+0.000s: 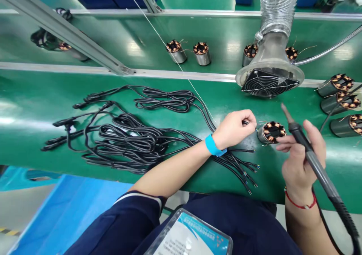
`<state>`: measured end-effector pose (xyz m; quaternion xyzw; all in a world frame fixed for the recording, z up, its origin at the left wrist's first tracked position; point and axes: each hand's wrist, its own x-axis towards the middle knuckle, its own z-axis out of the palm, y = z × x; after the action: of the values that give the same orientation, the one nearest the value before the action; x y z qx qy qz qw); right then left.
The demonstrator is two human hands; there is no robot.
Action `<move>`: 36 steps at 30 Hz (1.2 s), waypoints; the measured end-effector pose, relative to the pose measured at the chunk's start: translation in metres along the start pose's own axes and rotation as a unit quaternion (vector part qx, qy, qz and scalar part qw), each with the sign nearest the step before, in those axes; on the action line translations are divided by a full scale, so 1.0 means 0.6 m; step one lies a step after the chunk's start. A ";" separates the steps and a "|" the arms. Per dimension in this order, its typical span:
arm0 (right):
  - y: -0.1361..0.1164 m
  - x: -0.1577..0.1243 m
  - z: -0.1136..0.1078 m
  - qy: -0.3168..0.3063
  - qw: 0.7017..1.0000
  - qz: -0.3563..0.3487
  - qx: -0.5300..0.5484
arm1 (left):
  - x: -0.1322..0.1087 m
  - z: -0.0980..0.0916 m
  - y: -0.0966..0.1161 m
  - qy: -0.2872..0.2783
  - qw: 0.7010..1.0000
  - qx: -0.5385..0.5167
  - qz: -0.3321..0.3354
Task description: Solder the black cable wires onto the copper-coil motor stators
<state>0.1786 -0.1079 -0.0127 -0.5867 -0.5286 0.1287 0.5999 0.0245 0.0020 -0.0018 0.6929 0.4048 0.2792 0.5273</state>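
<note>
My left hand (233,129), with a blue band on its wrist, is closed around the end of a black cable (209,122). Just to its right stands a motor stator (263,135) with copper windings and thin loose wires. My right hand (301,164) grips a soldering iron (313,161), its tip pointing up and left above the table. Two fingers of this hand reach to the stator's right side; I cannot tell whether they touch it. Below my left wrist, stripped cable ends (249,168) fan out over the green table.
Coiled black cables (127,138) with connectors cover the table's left half. A fume extractor (268,74) hangs behind the stator. More stators (342,100) stand at the right and others (202,55) behind the metal rail (181,74). A thin solder wire (195,90) slants down from above.
</note>
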 end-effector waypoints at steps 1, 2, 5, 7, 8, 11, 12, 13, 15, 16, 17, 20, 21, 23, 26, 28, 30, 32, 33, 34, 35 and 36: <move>0.007 -0.005 -0.001 0.008 1.000 -0.017 -0.004 | 0.001 0.001 -0.001 0.001 1.000 0.007 0.000; 0.014 -0.009 -0.002 0.015 0.999 -0.037 -0.012 | 0.002 0.001 -0.001 0.001 1.000 0.011 0.000; 0.030 -0.017 -0.002 0.025 0.993 -0.108 -0.035 | 0.002 0.000 0.000 0.008 1.000 0.020 0.011; 0.034 -0.016 -0.001 0.024 0.989 -0.146 -0.028 | 0.002 0.000 0.000 0.015 0.999 0.035 0.020; 0.034 -0.015 -0.001 0.027 0.987 -0.159 -0.019 | 0.002 0.000 0.001 0.018 0.999 0.045 0.022; 0.029 -0.012 -0.001 0.028 0.983 -0.178 -0.012 | 0.001 0.000 0.001 0.024 0.997 0.070 0.028; 0.028 -0.012 -0.002 0.025 0.983 -0.183 -0.015 | 0.001 -0.001 0.002 0.024 0.996 0.075 0.031; 0.026 -0.012 -0.003 0.021 0.982 -0.184 -0.019 | 0.001 -0.001 0.002 0.023 0.996 0.079 0.033; 0.025 -0.013 -0.004 0.013 0.983 -0.184 -0.019 | 0.001 -0.002 0.004 0.025 0.995 0.088 0.038; 0.024 -0.013 -0.004 0.010 0.983 -0.185 -0.016 | 0.001 -0.003 0.005 0.027 0.995 0.092 0.040; 0.024 -0.013 -0.005 0.006 0.983 -0.184 -0.013 | 0.001 -0.004 0.007 0.029 0.994 0.098 0.043; 0.024 -0.010 -0.004 -0.009 0.983 -0.183 -0.007 | 0.001 -0.004 0.010 0.030 0.992 0.111 0.045; 0.024 -0.009 -0.003 -0.014 0.983 -0.182 -0.004 | 0.000 -0.005 0.011 0.029 0.992 0.114 0.044; 0.023 -0.007 -0.002 -0.024 0.982 -0.188 0.001 | 0.000 -0.005 0.013 0.027 0.992 0.119 0.040; 0.023 -0.005 -0.004 -0.034 0.980 -0.194 -0.003 | 0.000 -0.005 0.014 0.029 0.991 0.124 0.039; 0.024 -0.005 -0.007 -0.029 0.980 -0.196 -0.009 | 0.000 -0.006 0.014 0.033 0.991 0.124 0.043; 0.026 -0.005 -0.009 -0.025 0.980 -0.196 -0.014 | 0.001 -0.006 0.014 0.036 0.990 0.125 0.047; 0.027 -0.005 -0.009 -0.025 0.979 -0.201 -0.016 | 0.001 -0.006 0.015 0.035 0.990 0.129 0.050; 0.028 -0.005 -0.009 -0.025 0.979 -0.204 -0.016 | 0.001 -0.007 0.015 0.034 0.990 0.131 0.051; 0.028 -0.005 -0.008 -0.025 0.978 -0.206 -0.015 | 0.000 -0.007 0.016 0.034 0.989 0.131 0.052; 0.029 -0.005 -0.007 -0.023 0.978 -0.207 -0.013 | 0.000 -0.007 0.016 0.033 0.989 0.132 0.053; 0.029 -0.005 -0.007 -0.022 0.978 -0.206 -0.011 | 0.000 -0.007 0.017 0.033 0.989 0.132 0.054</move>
<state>0.1888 -0.1076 -0.0278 -0.4689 -0.6528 0.0092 0.5949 0.0238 0.0029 0.0088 0.7678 0.4171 0.2738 0.4019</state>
